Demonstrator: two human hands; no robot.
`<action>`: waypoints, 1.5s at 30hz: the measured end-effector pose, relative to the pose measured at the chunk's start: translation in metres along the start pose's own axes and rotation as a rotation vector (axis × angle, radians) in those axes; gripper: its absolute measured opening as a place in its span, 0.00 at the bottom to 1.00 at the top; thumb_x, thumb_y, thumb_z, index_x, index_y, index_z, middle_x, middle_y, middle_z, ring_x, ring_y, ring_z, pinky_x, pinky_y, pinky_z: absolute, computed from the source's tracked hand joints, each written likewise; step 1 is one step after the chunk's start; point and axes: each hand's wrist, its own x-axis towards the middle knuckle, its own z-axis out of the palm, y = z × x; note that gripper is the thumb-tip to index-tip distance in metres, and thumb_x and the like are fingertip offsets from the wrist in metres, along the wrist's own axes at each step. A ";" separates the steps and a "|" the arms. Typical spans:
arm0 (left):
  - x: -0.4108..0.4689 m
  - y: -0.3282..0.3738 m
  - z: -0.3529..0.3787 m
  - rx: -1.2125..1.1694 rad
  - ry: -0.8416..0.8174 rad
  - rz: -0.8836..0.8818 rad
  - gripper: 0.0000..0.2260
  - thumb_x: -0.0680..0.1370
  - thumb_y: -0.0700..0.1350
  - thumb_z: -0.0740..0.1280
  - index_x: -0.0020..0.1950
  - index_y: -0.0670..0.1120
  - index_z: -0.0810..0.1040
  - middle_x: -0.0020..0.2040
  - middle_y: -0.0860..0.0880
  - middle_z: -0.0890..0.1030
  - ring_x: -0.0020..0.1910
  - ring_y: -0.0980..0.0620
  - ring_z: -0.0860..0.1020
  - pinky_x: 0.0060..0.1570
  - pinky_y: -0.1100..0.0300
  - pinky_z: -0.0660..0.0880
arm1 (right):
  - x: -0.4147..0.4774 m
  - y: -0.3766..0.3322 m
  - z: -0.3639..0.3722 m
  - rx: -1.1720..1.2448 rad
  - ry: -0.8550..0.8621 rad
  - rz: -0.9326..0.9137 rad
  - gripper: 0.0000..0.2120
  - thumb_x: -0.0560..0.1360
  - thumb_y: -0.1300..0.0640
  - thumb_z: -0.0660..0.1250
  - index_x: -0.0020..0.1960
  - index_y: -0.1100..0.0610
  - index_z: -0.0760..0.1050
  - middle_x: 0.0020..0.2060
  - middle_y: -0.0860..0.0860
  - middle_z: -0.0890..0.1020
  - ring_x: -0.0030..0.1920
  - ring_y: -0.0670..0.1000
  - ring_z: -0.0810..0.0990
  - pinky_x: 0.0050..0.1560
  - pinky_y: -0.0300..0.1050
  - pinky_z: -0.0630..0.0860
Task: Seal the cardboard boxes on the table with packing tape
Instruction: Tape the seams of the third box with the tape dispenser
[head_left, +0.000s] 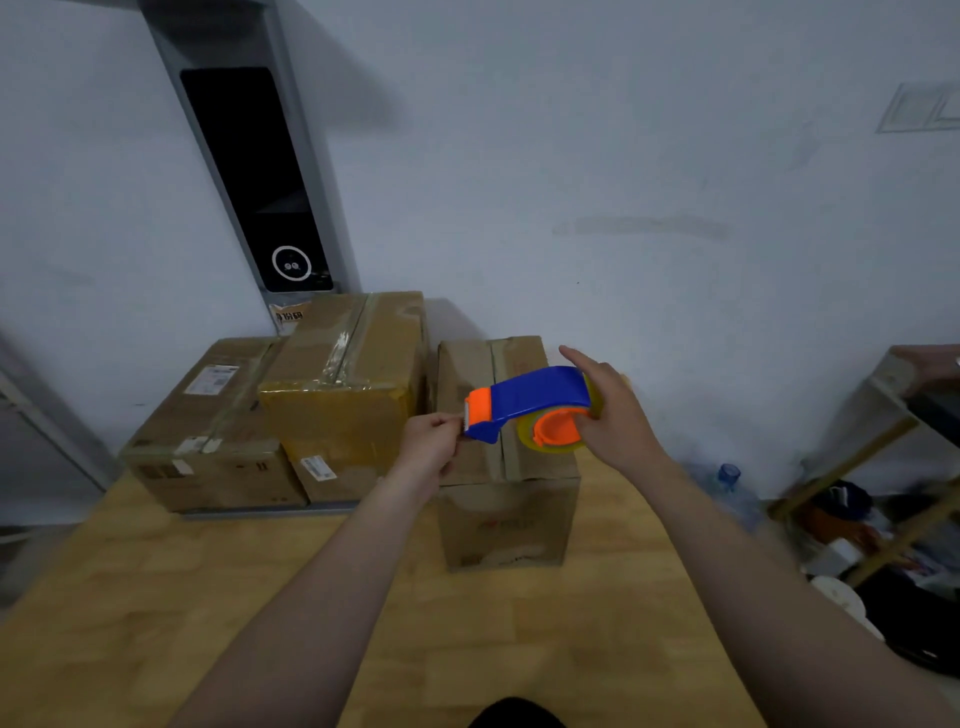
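Head view: wooden table (208, 597) nearest. Left hand (428, 441) pinches the orange nose of the blue tape dispenser (524, 400); right hand (613, 410) grips its roll end. Dispenser is held above the upright cardboard box (506, 499), whose top seam shows. Farther left, tall taped box (343, 395) beside low labelled box (208, 431), at the wall.

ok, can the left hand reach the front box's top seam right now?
Probably yes. The left hand is at the box's top left edge, beside the seam, nothing between them. It pinches the tape end from the tape dispenser, held by the right hand above the seam.
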 end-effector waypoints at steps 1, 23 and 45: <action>0.003 -0.006 0.000 0.013 0.004 0.014 0.08 0.82 0.44 0.66 0.47 0.48 0.84 0.40 0.47 0.79 0.34 0.53 0.70 0.31 0.59 0.65 | -0.004 0.006 0.001 -0.016 -0.005 -0.003 0.41 0.73 0.71 0.68 0.76 0.38 0.64 0.59 0.46 0.74 0.60 0.38 0.73 0.53 0.34 0.74; 0.030 -0.124 -0.022 0.232 0.457 0.098 0.15 0.84 0.55 0.63 0.45 0.47 0.81 0.39 0.50 0.81 0.42 0.48 0.80 0.36 0.56 0.70 | -0.046 0.095 -0.020 -0.054 0.091 -0.024 0.34 0.67 0.77 0.68 0.69 0.55 0.73 0.58 0.51 0.72 0.57 0.51 0.75 0.55 0.49 0.77; 0.048 -0.135 -0.001 0.119 0.633 0.240 0.10 0.85 0.50 0.63 0.50 0.45 0.78 0.42 0.50 0.78 0.40 0.56 0.75 0.37 0.61 0.68 | -0.051 0.098 0.003 -0.245 0.105 0.011 0.35 0.64 0.72 0.72 0.68 0.51 0.75 0.57 0.53 0.73 0.57 0.57 0.75 0.47 0.51 0.77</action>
